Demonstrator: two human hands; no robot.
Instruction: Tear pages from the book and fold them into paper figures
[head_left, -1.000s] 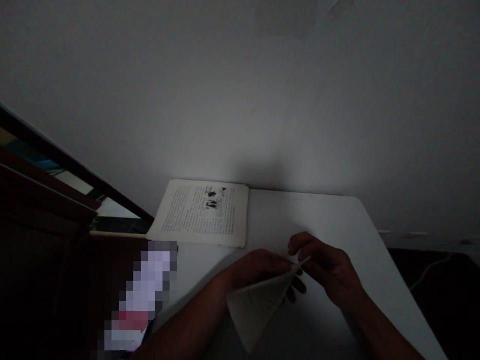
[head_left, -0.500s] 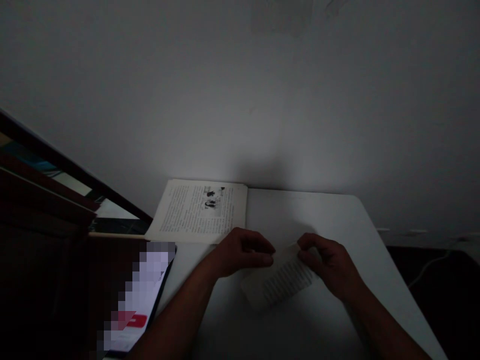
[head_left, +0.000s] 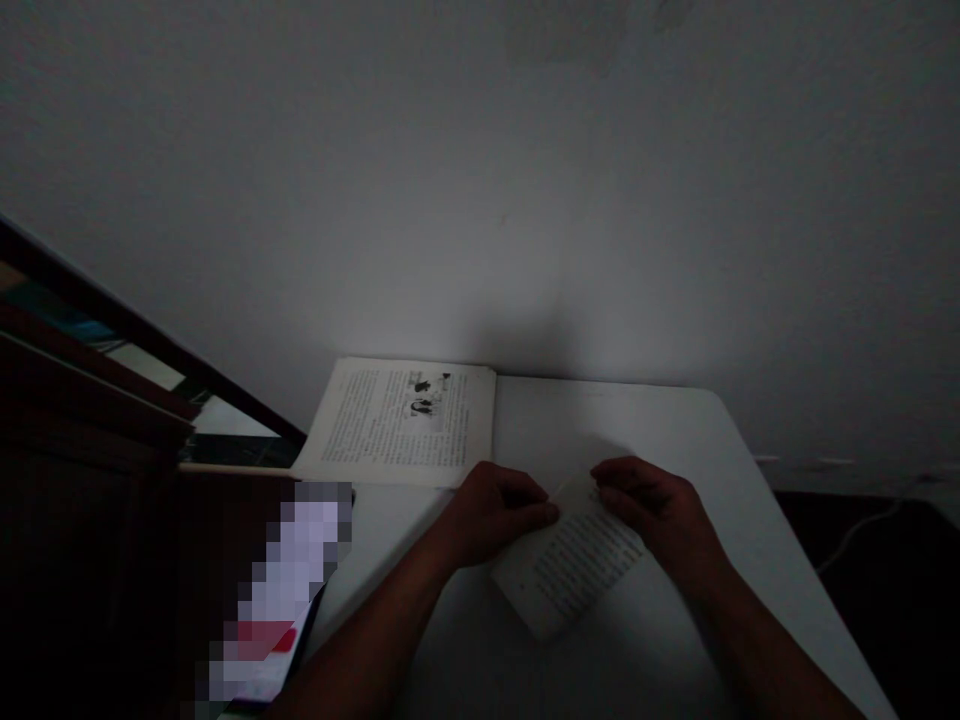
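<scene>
A printed sheet of paper (head_left: 581, 572), tilted at an angle, hangs between my hands over the white table. Its upper left edge is pinched between the thumb and fingers of my left hand (head_left: 496, 515). On the other side, my right hand (head_left: 660, 510) grips the upper right part of the sheet, thumb against fingers. Lines of dark text cover the side facing me. The part of the paper under my fingers is hidden. Beyond my left hand lies a printed page or booklet (head_left: 382, 420) with text and a small picture.
The white table (head_left: 615, 410) stands against a pale wall (head_left: 525, 200). At the left lies a device with a lit, blurred screen (head_left: 281, 590). Dark wooden furniture (head_left: 82, 500) fills the left side. A pale cable (head_left: 862, 530) runs beyond the table's right edge.
My left hand has moved slightly right onto the paper's edge. The sheet has shifted a little lower and its text is sharper. My right hand has barely moved.
</scene>
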